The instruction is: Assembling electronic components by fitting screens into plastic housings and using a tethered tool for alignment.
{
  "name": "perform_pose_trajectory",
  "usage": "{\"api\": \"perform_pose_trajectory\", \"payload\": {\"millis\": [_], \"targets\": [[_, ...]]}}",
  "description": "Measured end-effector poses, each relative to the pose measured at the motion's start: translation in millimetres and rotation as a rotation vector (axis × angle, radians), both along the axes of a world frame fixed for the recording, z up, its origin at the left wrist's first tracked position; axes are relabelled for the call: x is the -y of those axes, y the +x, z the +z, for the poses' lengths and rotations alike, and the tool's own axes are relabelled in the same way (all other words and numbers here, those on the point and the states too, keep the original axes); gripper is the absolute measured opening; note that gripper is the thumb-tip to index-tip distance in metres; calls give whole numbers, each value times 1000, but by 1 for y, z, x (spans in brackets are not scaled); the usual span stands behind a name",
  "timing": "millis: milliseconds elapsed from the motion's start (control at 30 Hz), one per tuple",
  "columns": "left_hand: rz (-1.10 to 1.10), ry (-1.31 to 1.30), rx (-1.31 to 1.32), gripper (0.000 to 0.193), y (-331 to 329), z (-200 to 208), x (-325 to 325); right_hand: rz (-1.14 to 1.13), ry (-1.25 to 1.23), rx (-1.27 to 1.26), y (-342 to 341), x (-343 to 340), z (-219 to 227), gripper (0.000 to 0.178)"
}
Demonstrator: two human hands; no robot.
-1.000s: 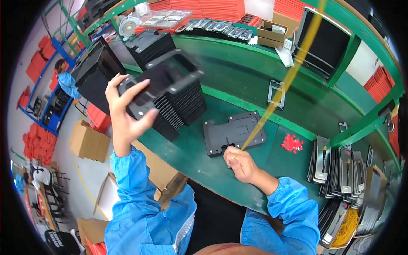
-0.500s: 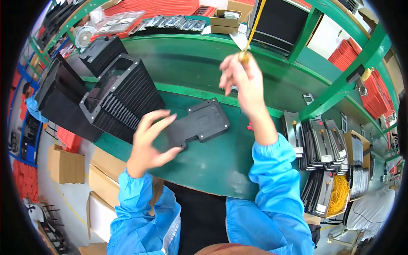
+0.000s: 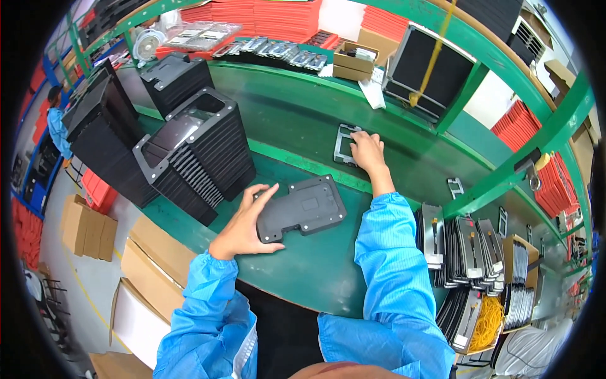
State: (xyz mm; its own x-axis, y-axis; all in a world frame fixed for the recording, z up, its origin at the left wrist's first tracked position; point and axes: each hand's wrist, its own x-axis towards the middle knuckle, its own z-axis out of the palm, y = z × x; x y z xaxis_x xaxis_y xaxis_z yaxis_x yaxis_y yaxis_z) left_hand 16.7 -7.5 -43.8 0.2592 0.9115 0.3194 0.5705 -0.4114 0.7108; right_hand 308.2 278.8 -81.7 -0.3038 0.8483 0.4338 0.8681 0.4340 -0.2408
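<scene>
My left hand (image 3: pixel 243 226) is at the left end of a flat black plate-like fixture (image 3: pixel 306 205) with silver studs, which lies on the green bench. Its fingers and thumb are spread around that end, near or touching the edges. Farther off to the right, my right hand (image 3: pixel 368 153) has its fingers closed on the right side of a small silver-and-black metal frame (image 3: pixel 343 144) on the green ledge. The fingertips are partly hidden. A yellow cord (image 3: pixel 435 54) with a brass-coloured end hangs beyond that hand, blurred.
Tall stacks of black fixtures (image 3: pixel 218 148) stand at the left. Stacked dark flat parts (image 3: pixel 464 252) and a bundle of yellow cords (image 3: pixel 489 322) lie at the right. A green post (image 3: pixel 536 136) slants up beside them. Across the back are a small carton (image 3: pixel 355 60) and silver parts (image 3: pixel 271 50).
My right hand has come down from the yellow cord to the metal frame; the cord now hangs free. My left hand has moved closer around the black fixture. The view has shifted.
</scene>
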Motion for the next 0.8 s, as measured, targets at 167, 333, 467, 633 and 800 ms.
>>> {"api": "perform_pose_trajectory", "payload": {"millis": [167, 333, 467, 633, 800], "targets": [[111, 9, 14, 133, 16, -4, -1, -122, -8, 252, 11, -3, 13, 22], [160, 74, 29, 141, 18, -2, -3, -435, -92, 183, 39, 3, 21, 27], [119, 141, 99, 142, 11, -7, -6, -162, -263, -172, 35, 41, 51, 28], [129, 123, 97, 144, 7, -15, -4, 129, -268, -87, -41, 155, 70, 25], [119, 120, 129, 141, 11, -11, -4, 241, -35, 8, -57, 187, 62, 19]]}}
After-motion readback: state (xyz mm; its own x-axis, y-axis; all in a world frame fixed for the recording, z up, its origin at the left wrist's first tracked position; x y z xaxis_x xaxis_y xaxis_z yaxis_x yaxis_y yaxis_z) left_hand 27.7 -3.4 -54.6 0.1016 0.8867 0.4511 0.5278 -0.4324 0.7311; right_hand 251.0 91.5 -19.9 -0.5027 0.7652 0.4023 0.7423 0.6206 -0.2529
